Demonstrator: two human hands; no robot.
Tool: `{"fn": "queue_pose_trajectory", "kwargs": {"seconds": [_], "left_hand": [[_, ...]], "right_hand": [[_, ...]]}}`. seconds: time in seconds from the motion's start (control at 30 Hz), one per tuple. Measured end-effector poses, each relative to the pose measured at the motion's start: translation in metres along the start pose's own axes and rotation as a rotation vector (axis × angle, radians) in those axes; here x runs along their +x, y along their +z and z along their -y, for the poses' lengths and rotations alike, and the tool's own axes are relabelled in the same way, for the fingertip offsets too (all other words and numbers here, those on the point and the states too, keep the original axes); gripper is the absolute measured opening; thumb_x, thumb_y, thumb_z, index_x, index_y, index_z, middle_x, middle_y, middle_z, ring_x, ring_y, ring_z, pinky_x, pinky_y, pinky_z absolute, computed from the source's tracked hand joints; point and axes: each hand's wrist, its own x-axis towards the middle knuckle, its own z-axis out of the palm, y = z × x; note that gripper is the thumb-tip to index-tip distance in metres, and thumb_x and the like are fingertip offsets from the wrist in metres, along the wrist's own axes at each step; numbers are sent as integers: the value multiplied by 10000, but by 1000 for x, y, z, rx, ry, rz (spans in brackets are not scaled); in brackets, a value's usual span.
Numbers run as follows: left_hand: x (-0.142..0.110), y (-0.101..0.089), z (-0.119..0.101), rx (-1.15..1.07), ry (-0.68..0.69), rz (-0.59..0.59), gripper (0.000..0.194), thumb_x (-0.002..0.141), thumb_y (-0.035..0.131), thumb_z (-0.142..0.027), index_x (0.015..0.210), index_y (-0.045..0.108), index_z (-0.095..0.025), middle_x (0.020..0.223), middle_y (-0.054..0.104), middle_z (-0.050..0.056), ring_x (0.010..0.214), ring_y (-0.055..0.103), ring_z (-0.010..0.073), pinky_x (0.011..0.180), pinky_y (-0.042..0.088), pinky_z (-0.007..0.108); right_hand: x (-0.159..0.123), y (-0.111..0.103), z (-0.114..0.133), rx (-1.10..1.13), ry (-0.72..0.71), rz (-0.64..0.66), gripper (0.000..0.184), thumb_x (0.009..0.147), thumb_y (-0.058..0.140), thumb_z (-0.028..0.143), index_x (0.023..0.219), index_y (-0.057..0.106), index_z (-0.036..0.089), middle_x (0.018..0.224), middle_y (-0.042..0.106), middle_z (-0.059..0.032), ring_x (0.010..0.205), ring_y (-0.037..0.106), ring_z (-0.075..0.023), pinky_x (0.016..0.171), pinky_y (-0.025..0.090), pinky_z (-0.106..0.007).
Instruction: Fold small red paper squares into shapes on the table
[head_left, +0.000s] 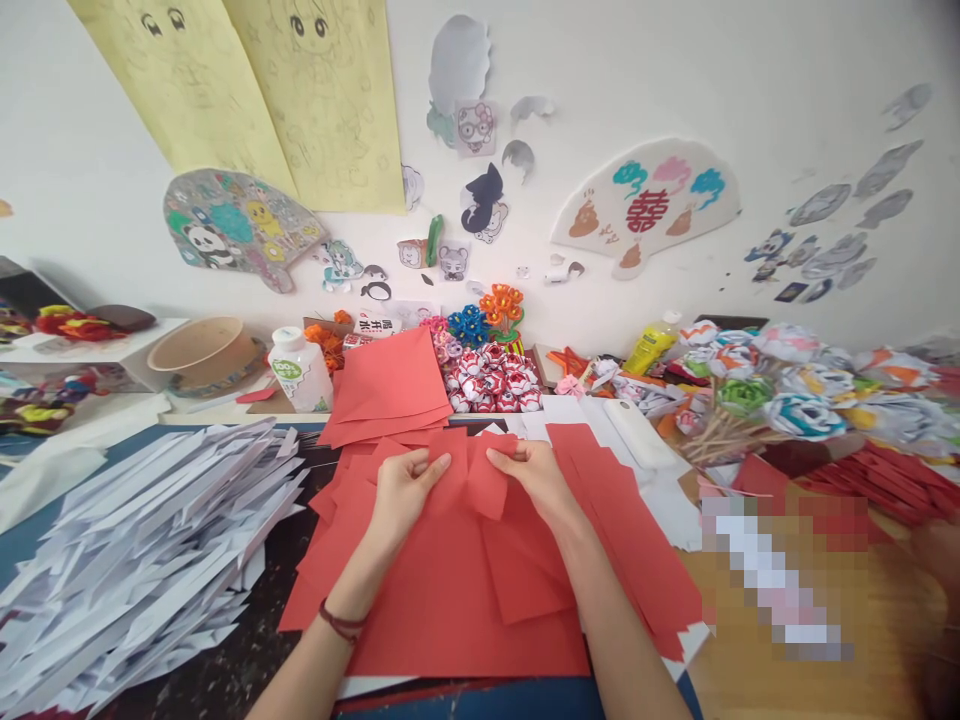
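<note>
Between my hands is a small piece of red paper [489,488], with a line down its middle; I cannot tell whether that is a fold or a tear. My left hand [399,487] pinches its left part between thumb and fingers. On the right side, my right hand [537,474] pinches the upper edge the same way. Beneath both hands lie large red sheets [427,620], and a smaller red sheet [525,575] rests on top of them at the right. Long red strips [622,540] fan out beside my right forearm.
Folded white paper strips [150,550] are heaped at the left. Behind my hands stand a stack of red paper [390,385], a white-capped bottle [298,370] and red-white paper flowers [491,380]. Paper flowers on sticks [802,390] lie at right. A blurred dark shape [937,590] shows at the right edge.
</note>
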Motion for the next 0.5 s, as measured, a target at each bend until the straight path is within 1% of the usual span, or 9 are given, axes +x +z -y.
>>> {"fn": "queue_pose_trajectory", "kwargs": {"seconds": [0.07,0.1,0.17,0.23,0.3,0.37,0.43,0.5], "left_hand": [[0,0,0,-5,3,-57,457,736,628,-547,546,420,-188,475,356,-49,441,325,79,420,212,211],[-1,0,0,-7,5,-78,453,732,633,-546,543,425,-191,465,362,-47,436,338,84,414,215,213],[-1,0,-2,-21,8,-111,460,726,639,-554,534,422,-197,448,364,-45,428,352,92,405,223,216],[-1,1,-5,-36,13,-133,466,730,625,-575,536,427,-201,445,375,-40,427,365,100,403,239,221],[-2,0,-7,-28,26,-123,454,740,608,-586,558,451,-201,461,409,-29,442,389,109,410,259,224],[-1,-2,-7,17,45,-70,429,741,611,-573,585,481,-194,488,452,-20,467,417,113,426,277,220],[0,-5,-5,92,58,-10,414,730,630,-544,584,491,-183,497,472,-21,476,423,105,440,279,210],[2,-7,-1,165,60,12,412,725,635,-519,560,478,-175,478,463,-28,464,407,95,443,265,203]], "right_hand": [[0,0,1,-3,-13,-59,378,671,780,458,844,749,123,892,748,-121,839,695,-286,751,532,-382],[0,1,2,9,-19,-63,381,675,776,461,858,748,128,900,747,-118,845,694,-283,752,533,-379],[-2,2,5,44,-15,5,397,689,769,456,946,740,153,949,742,-104,893,688,-275,786,535,-376],[-3,3,7,40,23,120,421,694,768,445,1016,730,177,973,738,-93,918,684,-268,800,541,-376],[-4,3,9,-1,59,184,410,691,768,445,1000,739,176,939,740,-93,887,689,-261,761,555,-365],[-4,2,8,-31,59,160,381,691,762,456,939,755,166,883,741,-95,825,692,-247,706,561,-346],[-2,1,7,-33,45,92,360,676,769,461,874,762,159,835,740,-93,747,688,-224,668,561,-330],[-1,-1,6,-30,48,39,351,651,786,457,814,759,147,786,735,-93,666,677,-204,638,558,-323]]}}
